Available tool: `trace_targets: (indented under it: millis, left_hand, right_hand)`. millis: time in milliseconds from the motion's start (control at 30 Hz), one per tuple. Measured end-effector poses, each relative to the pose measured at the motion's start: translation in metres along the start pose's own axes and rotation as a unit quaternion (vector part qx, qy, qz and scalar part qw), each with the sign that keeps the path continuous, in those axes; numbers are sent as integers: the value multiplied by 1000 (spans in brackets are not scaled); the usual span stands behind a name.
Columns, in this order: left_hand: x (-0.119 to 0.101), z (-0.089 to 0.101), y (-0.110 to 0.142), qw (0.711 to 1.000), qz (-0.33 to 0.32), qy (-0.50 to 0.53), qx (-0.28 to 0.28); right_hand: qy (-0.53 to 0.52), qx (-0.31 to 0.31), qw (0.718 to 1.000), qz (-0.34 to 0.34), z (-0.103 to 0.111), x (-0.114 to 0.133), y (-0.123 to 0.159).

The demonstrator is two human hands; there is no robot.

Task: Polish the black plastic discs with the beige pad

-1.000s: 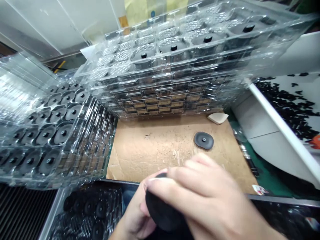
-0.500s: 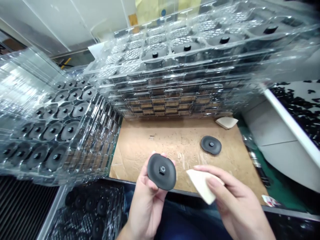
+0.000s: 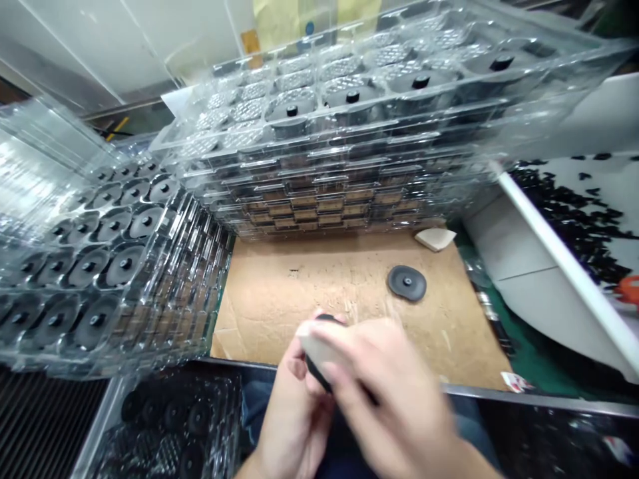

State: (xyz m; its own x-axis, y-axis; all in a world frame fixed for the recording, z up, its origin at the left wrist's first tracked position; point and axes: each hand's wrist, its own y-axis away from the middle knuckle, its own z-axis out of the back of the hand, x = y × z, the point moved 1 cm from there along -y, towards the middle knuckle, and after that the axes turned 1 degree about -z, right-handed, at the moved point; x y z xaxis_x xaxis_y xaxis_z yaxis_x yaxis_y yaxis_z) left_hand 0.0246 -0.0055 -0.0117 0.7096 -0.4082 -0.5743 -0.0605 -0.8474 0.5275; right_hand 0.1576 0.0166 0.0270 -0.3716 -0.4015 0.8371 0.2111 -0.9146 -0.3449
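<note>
My left hand (image 3: pixel 294 392) is closed on a dark grey oval disc (image 3: pixel 319 374) with a small central stud, tilted and mostly covered now by the other hand. Blurred by motion, my right hand (image 3: pixel 384 379) pinches a cream wedge-shaped sponge pad (image 3: pixel 322 349) and holds it against the disc's face. A second oval disc (image 3: pixel 407 283) lies stud up on the cardboard (image 3: pixel 279 286). Beyond it, near the cardboard's far right corner, sits another cream wedge-shaped pad (image 3: pixel 435 238).
Tall stacks of clear plastic trays stand at the back (image 3: pixel 319 166) and at the left (image 3: pixel 164 279), with similar discs in their pockets. A white-rimmed bin (image 3: pixel 564 259) of small black parts is at right. Below left is another clear tray (image 3: pixel 219 426).
My right hand has moved left and brought the pad onto the disc in my left hand. The whole view has shifted slightly; the loose disc stays on the cardboard.
</note>
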Motion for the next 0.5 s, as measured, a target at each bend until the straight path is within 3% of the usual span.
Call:
trace_targets:
  millis: [67,133,167,300,400,500]
  left_hand:
    - [1,4,1,1000,19,-7,-15]
    - [1,6,2,999,28,-11,-37]
    - [1,5,2,999,33,-15,-37]
    - [0,0,3,998,58,3,37]
    - [-6,2,5,997,57,27,33]
    - [-10,1,7,998,66,16,15]
  right_hand:
    - [-11,70,997,43,-7,3,-6]
    - [-23,143,989,21,-12,4,-13]
    - [-15,150,988,9,-13,4,-16]
    - [25,65,997,27,-10,9,-17]
    - [-10,135,991,19,0,6,-5]
    - [39,169,984,-32,12,-1,4]
